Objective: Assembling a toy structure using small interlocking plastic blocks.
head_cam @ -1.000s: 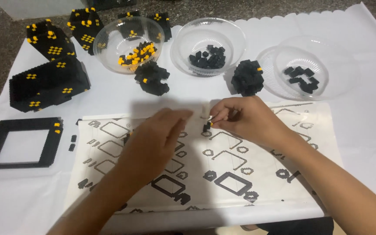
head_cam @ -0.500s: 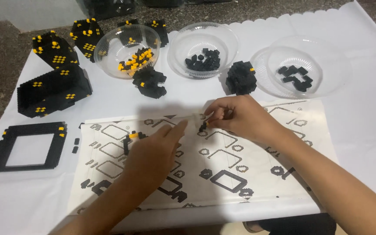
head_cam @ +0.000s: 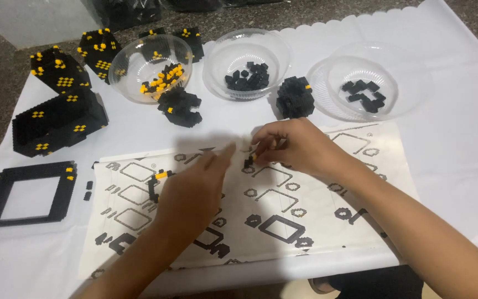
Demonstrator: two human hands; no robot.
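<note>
The right hand (head_cam: 291, 147) is pinching a small black-and-yellow brick piece (head_cam: 249, 160) just above the instruction sheet (head_cam: 316, 221), its grip pressed together on it. The left hand (head_cam: 195, 191) is hovering beside it, fingers spread, holding nothing, near another small piece (head_cam: 159, 180) lying on the sheet.
</note>
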